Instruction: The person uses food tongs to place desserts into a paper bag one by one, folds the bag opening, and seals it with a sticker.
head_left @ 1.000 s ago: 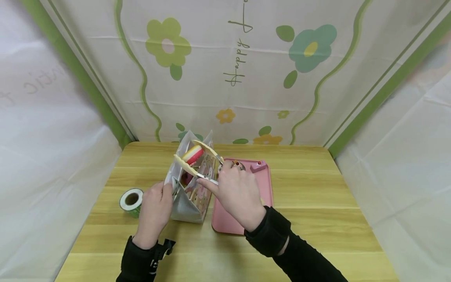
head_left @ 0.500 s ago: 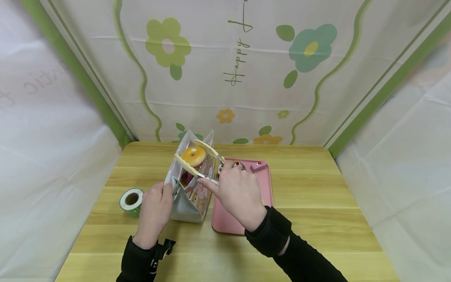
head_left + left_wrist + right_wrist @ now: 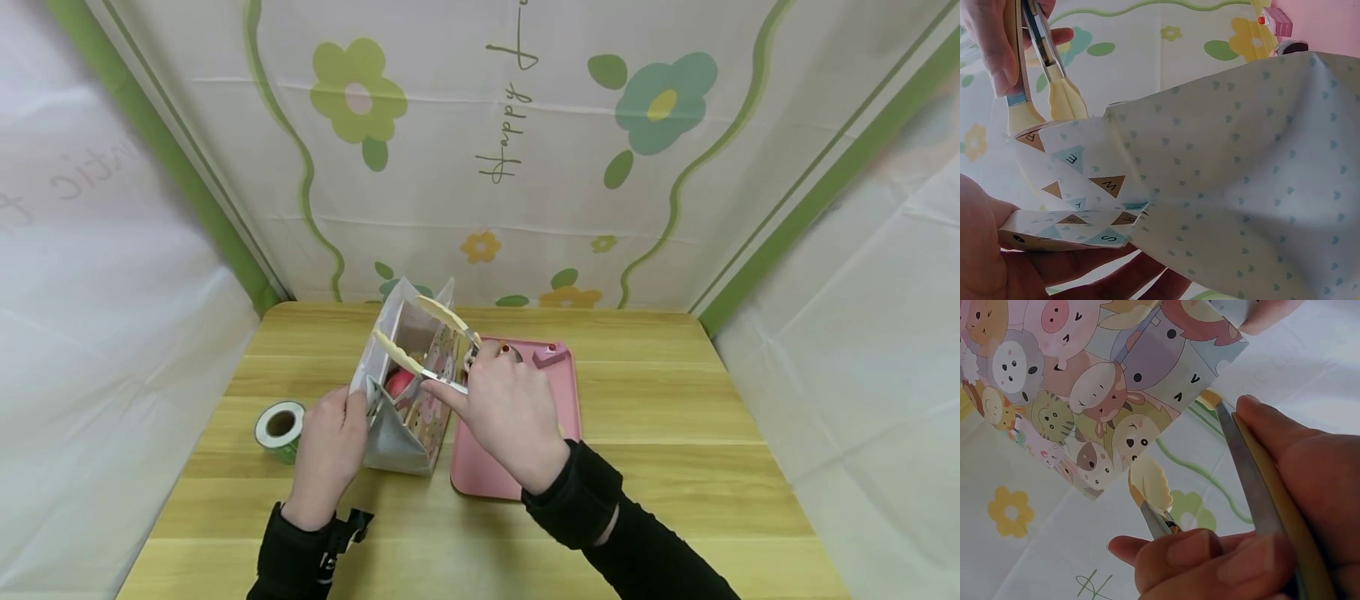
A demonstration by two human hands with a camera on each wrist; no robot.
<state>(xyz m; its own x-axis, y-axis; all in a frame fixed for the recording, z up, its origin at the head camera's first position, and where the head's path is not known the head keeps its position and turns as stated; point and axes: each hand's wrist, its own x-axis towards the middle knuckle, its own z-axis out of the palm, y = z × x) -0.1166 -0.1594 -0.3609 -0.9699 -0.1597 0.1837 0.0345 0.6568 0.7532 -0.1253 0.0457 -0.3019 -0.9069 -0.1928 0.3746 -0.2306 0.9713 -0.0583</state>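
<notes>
My left hand (image 3: 330, 446) grips the near upper edge of a paper gift bag (image 3: 396, 442) that stands with its mouth open. In the right wrist view cartoon animals cover the bag's side (image 3: 1091, 394). My right hand (image 3: 513, 408) holds a pair of tongs (image 3: 400, 354) with cream scalloped tips. The tong arms are spread over the bag's mouth, with nothing between them. Down inside the bag shows a rounded red-pink thing (image 3: 400, 382), partly hidden by the tongs and bag wall. In the left wrist view both tong tips (image 3: 1067, 100) are at the bag's rim.
Right of the bag lies a pink tray (image 3: 487, 471), bearing a pink toy cake slice (image 3: 551, 354) and a dark round treat (image 3: 512, 352) partly behind my right hand. A roll of green tape or ribbon (image 3: 281, 427) stands left of my left hand. Printed cloth (image 3: 480, 167) walls the table.
The yellow-topped doughnut between the tong tips tipped flat, then dropped out of them into the bag. The tongs have opened slightly; both hands have hardly moved.
</notes>
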